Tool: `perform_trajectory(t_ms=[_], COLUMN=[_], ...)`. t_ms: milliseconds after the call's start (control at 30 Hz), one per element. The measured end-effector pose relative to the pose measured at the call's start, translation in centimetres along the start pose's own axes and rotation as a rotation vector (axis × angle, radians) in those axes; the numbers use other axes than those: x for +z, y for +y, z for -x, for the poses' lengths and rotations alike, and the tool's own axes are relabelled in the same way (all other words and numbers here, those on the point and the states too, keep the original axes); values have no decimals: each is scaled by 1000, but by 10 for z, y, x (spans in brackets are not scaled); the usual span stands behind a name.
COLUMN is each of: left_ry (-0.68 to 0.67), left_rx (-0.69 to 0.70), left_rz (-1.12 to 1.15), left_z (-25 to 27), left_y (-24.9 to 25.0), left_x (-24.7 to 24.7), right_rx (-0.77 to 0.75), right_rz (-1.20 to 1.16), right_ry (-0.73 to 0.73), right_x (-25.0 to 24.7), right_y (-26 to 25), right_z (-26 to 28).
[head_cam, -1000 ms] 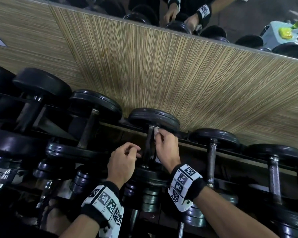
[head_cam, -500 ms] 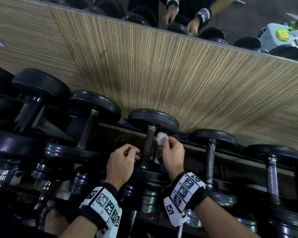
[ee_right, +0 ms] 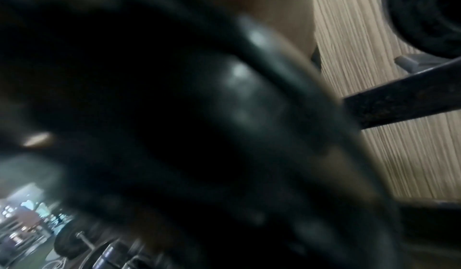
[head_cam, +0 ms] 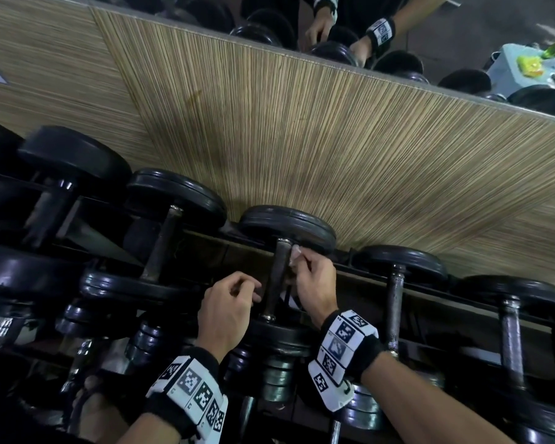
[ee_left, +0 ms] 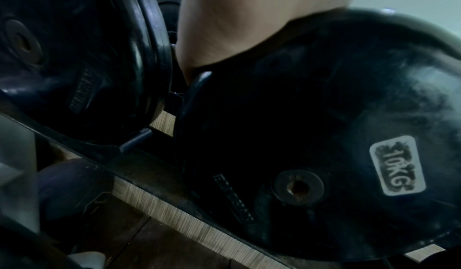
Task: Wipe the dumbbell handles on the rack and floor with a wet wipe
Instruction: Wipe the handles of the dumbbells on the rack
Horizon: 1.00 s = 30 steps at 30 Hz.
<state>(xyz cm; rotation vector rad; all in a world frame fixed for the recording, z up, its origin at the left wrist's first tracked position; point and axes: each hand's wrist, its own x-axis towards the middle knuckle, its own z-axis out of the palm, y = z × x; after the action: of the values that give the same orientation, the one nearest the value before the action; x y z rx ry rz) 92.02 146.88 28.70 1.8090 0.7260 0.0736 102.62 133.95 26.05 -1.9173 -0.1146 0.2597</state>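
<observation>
Dumbbell plates [head_cam: 287,224]: black rubber, slight sheen. Handle [head_cam: 277,277]: dull dark metal, worn. Wall panel [head_cam: 302,139] behind the plates: fine-striped wood-look laminate, matt. Wet wipe [head_cam: 294,253] beside the handle: white, crumpled cloth-like. Wristbands [head_cam: 346,347]: black fabric.

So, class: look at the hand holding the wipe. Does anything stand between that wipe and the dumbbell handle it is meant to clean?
Nothing visible does. The right hand pinches the wet wipe right beside the top of the handle, just under the upper weight plate. The left hand sits on the other side.
</observation>
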Motion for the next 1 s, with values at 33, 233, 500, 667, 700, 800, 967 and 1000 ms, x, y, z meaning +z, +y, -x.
perform_trajectory(t_ms=[33,233,500,667,700,800,967,1000], left_ry=[2,-11,-163,-448,-405,-242,-410,-449], left_rx=[1,5,-105,98,101,72,45,9], left_rz=[-2,-28,170,24,13,-48,-332,-307], left_z=[0,-3,-19,-38,-44,-70,-111,-115], left_y=[0,-5,-4,19,19,11,1,1], left_x=[0,1,-6,-24,-24,-21,4,12], right_rx=[-33,-241,-126,-62,-26,87,81,80], right_rz=[11,268,191,-121,-147,-163,-129,-119], right_ry=[7,-69,-288,-146,-88,42,97,100], right_x=[-1,4,-4,-5,-5,-3,-2,-2], right_y=[-3,-24,-30,-22,-19,-13,-16,-17], right_z=[3,15,34,51,55,64,66,67])
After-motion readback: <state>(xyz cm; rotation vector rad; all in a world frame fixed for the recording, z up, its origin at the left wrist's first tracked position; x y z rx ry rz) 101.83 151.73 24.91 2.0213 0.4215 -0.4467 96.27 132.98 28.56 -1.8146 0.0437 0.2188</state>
